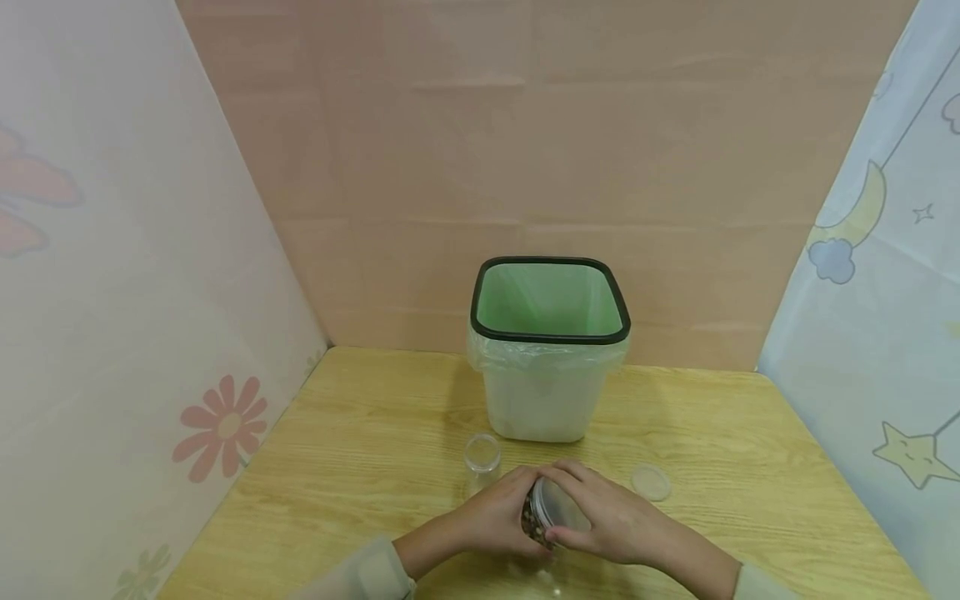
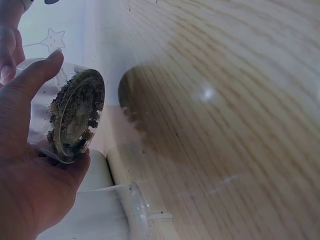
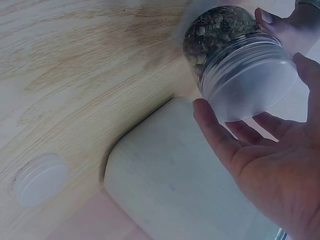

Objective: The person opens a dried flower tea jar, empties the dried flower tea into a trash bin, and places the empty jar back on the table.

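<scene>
A clear jar [image 3: 220, 27] with dark, flaky dried bits inside is held tilted over the table by both hands. My left hand [image 1: 498, 514] grips its body, the thumb along one side and the fingers beneath. On the jar's frosted screw lid [image 3: 252, 82], my right hand [image 1: 611, 514] has its fingers and thumb curled round the rim. The left wrist view shows the jar's base [image 2: 80, 117] off the wood, with the bits gathered near it. Just beyond my left hand stands a second clear jar [image 1: 482, 455].
A white bin [image 1: 543, 404] with a black rim and a plastic liner stands behind the hands. A loose clear lid [image 1: 650, 482] lies on the wooden table [image 1: 375, 433] to the right. Patterned cloth walls flank both sides.
</scene>
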